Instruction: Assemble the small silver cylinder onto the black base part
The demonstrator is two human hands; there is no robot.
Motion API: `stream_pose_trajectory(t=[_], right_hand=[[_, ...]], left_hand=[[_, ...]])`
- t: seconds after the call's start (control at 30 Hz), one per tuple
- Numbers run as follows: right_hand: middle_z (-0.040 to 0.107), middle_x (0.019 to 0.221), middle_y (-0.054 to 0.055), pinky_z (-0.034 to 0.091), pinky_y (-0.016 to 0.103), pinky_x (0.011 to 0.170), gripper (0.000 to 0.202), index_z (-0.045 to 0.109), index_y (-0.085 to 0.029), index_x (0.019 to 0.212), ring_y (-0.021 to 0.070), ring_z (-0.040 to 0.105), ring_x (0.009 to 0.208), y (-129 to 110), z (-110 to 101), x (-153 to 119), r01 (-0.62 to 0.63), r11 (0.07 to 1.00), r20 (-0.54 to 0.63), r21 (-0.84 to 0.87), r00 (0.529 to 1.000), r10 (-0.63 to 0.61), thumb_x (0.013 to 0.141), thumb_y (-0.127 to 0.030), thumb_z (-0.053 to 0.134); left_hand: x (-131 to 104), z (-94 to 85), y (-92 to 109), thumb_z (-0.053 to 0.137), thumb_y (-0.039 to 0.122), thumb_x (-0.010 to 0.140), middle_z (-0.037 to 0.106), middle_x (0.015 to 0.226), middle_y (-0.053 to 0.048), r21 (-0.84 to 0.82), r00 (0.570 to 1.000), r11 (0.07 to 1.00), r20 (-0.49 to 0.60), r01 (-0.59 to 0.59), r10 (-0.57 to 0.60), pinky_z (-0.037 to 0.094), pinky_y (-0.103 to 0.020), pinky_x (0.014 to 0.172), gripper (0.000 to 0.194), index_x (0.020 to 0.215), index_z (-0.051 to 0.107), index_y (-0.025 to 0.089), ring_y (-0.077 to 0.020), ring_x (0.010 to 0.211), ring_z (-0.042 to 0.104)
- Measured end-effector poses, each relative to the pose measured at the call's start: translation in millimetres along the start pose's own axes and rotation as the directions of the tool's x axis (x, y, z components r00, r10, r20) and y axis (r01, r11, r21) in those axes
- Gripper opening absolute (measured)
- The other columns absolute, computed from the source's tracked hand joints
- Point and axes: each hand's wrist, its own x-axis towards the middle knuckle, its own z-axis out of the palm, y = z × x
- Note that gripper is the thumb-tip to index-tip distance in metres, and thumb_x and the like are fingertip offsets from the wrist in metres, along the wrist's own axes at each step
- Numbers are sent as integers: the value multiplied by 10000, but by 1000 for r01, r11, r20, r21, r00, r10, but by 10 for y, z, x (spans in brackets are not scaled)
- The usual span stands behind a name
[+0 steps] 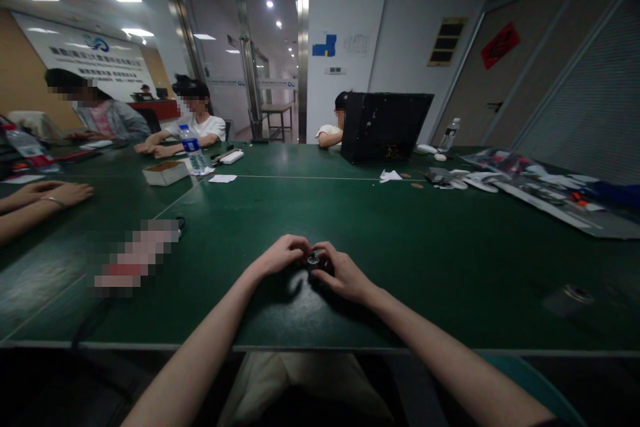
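A small dark cylinder (313, 263) with a lighter rim and a dark knob on top stands upright on the green table, between my two hands. My right hand (345, 273) is closed around it from the right, the thumb low at the front and the index finger near the top. From the left, my left hand (283, 257) reaches to the cylinder's top edge with its fingers curled together. Whether these fingertips touch the knob or pinch something small cannot be made out. Farther right lies a larger dark cylinder (570, 299), blurred.
A pixelated pinkish object (143, 257) lies left of my hands. Another person's hands (65, 193) rest at the left edge. Farther back are an open box (165, 173), a water bottle (193, 150), a black case (385, 127) and a cluttered grey board (555, 203).
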Motion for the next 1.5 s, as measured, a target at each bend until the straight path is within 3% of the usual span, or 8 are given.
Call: stream_pose_trajectory(t=[0.13,0.3,0.53,0.73,0.9,1.13,1.5], right_hand=[[636,867,20,423,250,653,349,416,-205,1150,137,573,680,19,5,5,-28,999,-18,29,999,29,835,-224,566],[629,831,11,417,246,645,291,434,-206,1113,135,570,669,35,31,19,-34,998,-26,53,999,35,848,-240,550],[626,823,10,416,247,644,355,433,-197,1161,131,573,670,59,42,26,-30,999,-6,40,1000,30,839,-259,571],[612,859,9,425,242,652,628,408,-190,1220,141,573,713,46,27,15,-24,1000,10,15,1000,24,677,-223,721],[609,849,2,426,229,646,572,420,-187,1205,128,572,702,71,49,21,-16,999,-1,37,1000,16,688,-133,659],[602,861,8,440,227,625,539,444,-188,1157,127,578,689,70,42,23,-40,998,-41,57,998,42,686,-222,703],[589,828,-7,435,219,579,536,404,-202,1149,112,560,641,40,32,28,-42,999,-141,5,989,43,701,-252,694]], left_hand=[[-28,7,31,501,191,774,632,831,-33,-92,998,996,64,-3,8,470,-227,645,210,953,584,118,-149,724,589],[-32,23,29,659,310,755,634,796,-27,-124,995,992,96,3,9,455,-235,650,281,952,589,123,-150,717,584],[-3,21,-72,645,352,784,643,821,-37,-166,995,986,100,29,-12,456,-245,648,288,947,607,118,-144,699,586],[-18,9,-65,615,357,807,635,831,-35,-207,994,977,109,55,-33,462,-251,649,278,956,612,121,-144,690,591],[-17,3,-53,624,372,799,643,838,-43,-230,992,971,116,67,-41,466,-256,660,297,956,611,120,-150,700,603],[-15,3,-30,629,425,791,650,804,-41,-276,993,959,113,68,-38,480,-272,650,377,1019,548,136,-147,661,616],[-29,32,6,639,501,763,628,791,-34,-314,983,939,163,138,-90,494,-274,652,414,899,587,114,-149,658,630]])
